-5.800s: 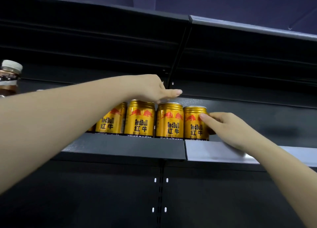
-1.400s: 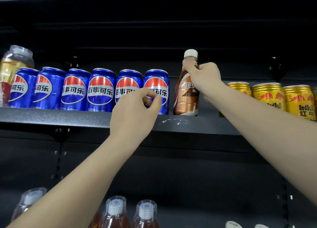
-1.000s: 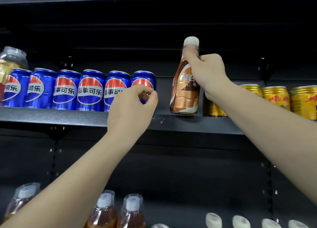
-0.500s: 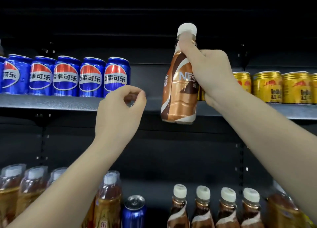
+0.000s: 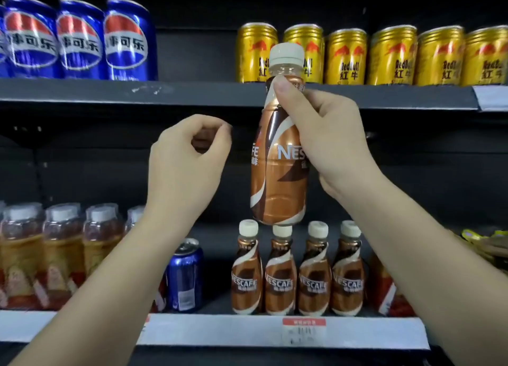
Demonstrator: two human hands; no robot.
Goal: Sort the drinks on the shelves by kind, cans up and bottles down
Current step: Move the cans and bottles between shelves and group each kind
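1. My right hand (image 5: 327,134) grips a brown Nescafé bottle (image 5: 279,156) by its neck and shoulder, thumb across the front, fingers curled round the back. The bottle is upright in the air, in front of the edge of the upper shelf (image 5: 192,93).
2. My left hand (image 5: 187,159) is raised just beside the bottle, not touching it; its fingers are curled with thumb and forefinger nearly meeting, and it holds nothing.
3. On the upper shelf stand blue Pepsi cans (image 5: 79,39) at the left and gold Red Bull cans (image 5: 390,56) at the right.
4. On the lower shelf (image 5: 220,330), directly under the held bottle, four matching Nescafé bottles (image 5: 298,272) stand in a row. To their left is one blue can (image 5: 184,275), then clear-capped tea bottles (image 5: 61,255).
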